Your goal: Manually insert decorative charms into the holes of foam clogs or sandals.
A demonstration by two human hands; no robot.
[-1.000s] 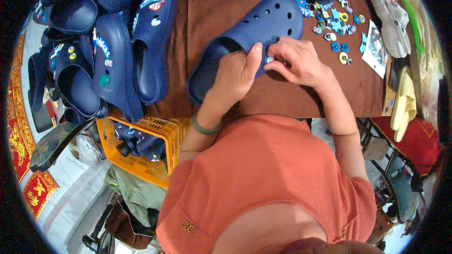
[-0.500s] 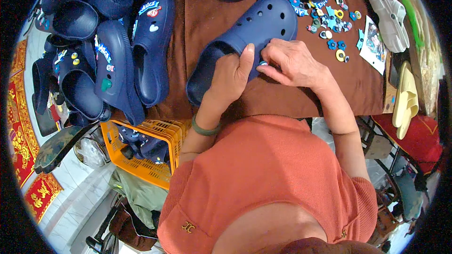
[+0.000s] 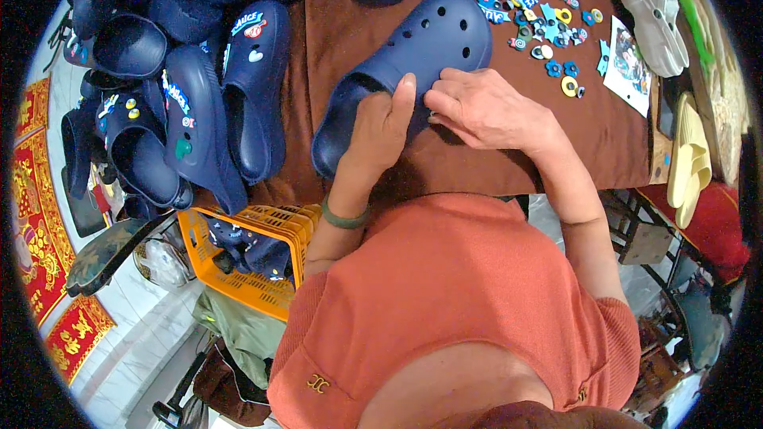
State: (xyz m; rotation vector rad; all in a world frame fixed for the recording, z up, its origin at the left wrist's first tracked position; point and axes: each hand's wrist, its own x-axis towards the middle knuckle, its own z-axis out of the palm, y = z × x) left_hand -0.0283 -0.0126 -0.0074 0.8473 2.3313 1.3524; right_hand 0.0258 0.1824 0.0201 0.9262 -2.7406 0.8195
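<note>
- At the far left, several dark blue clogs are lying close together, some carrying bright decorations.
- Just right of them, an orange basket is sitting below the near edge of the brown-covered surface, holding more dark shoes.
- Near the middle, the plain clog is resting on the surface, its toe pointing up and to the right, its visible holes looking bare.
- Into its opening, the left hand is reaching; this grip is closing on the upper, fingers inside and thumb outside.
- Against the clog's right side, the right hand is pressing with curled fingers. The small charm that was showing at its fingertips a second ago is now hiding behind them, so whether it is sitting in the clog or staying pinched, and how far this grip is opening, I cannot tell.
- Further right, loose charms are lying scattered, with a printed card just beside them.
- At the far right, a white clog and pale yellow slippers are lying.
</note>
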